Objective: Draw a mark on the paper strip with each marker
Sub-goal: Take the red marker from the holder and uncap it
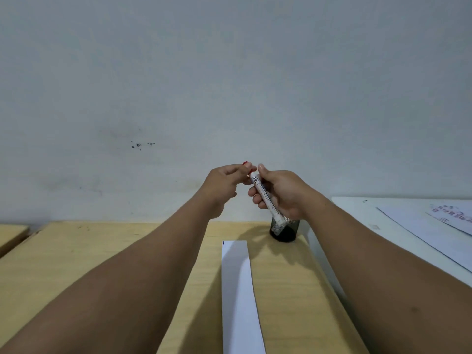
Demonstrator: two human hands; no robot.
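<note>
A white marker [265,198] is being held above the counter [127,251] by the right hand [283,194], its fingers being curled round the barrel. The barrel is being tilted, its upper end pointing toward 11 o'clock. That end, with its red cap [245,163], is being pinched by the fingertips of the left hand [224,182], at 9 o'clock of the right hand. A black mesh cup [284,229] is being partly hidden beneath the right hand. The paper strip [238,297] is lying flat at 6 o'clock of both hands, well apart from them.
</note>
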